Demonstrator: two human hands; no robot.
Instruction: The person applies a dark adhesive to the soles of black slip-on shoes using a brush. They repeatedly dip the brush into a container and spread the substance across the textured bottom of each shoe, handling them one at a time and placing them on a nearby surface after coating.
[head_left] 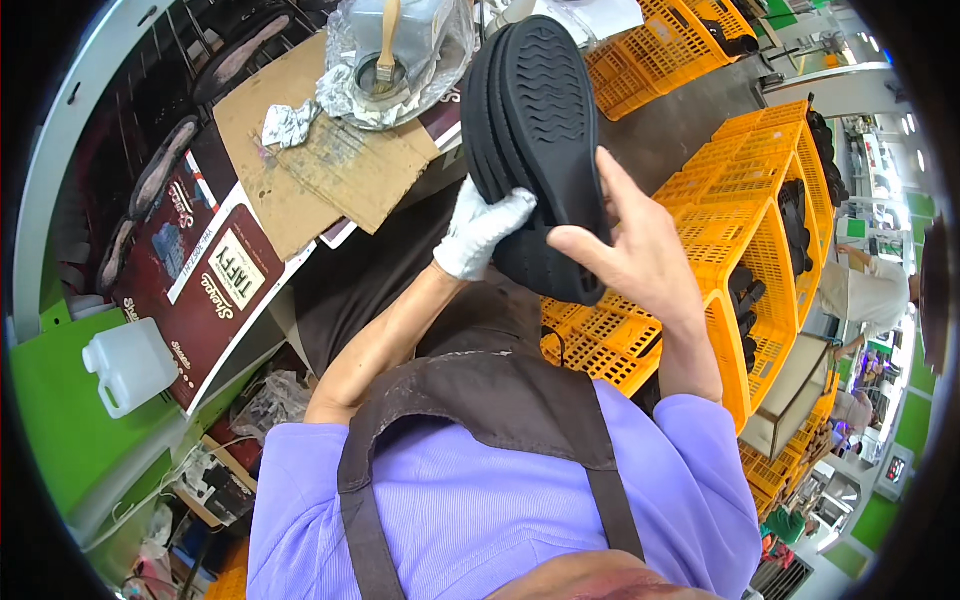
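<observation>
My left hand (pixel 486 232), in a white glove, grips a stack of black shoe soles (pixel 553 110) with its thumb over the near edges. The soles stand tilted upright in front of my apron, and the front one shows a wavy tread. On their right side is my bare right hand (pixel 645 245), its thumb across the front sole and its fingers along the edge. How far those fingers wrap behind is hidden.
A worktable at left carries stained cardboard (pixel 330 160), crumpled wrapping (pixel 290 125) and a plastic-covered container with a brush (pixel 388 45). A white jug (pixel 130 367) lies at far left. Orange crates (pixel 740 190) holding black soles stand at right. People work farther off.
</observation>
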